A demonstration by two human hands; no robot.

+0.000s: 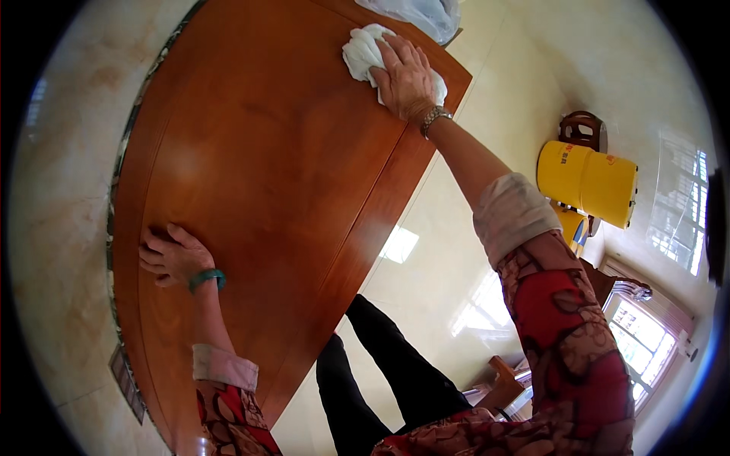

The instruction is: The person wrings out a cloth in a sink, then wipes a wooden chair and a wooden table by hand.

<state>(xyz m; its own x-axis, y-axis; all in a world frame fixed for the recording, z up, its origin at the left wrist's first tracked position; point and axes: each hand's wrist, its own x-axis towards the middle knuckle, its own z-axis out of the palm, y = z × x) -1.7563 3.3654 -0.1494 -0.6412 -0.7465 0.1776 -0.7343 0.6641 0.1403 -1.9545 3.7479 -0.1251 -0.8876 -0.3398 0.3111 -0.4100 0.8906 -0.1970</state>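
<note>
Under the spread fingers of my right hand (405,77) lies a crumpled white cloth (363,52), pressed on the far right part of a polished reddish-brown wooden tabletop (268,154). Cloth shows on both sides of the hand. A metal watch band circles that wrist. My left hand (178,255) rests on the wood near the left edge, its fingers apart and nothing visible in them. A green bangle (206,279) is on the left wrist.
A clear plastic bag (419,17) sits at the far end of the wood. Past the pale tiled floor (502,74) on the right stand yellow drums (587,182) and a dark wooden chair (583,130). A tiled wall (63,188) runs along the left edge.
</note>
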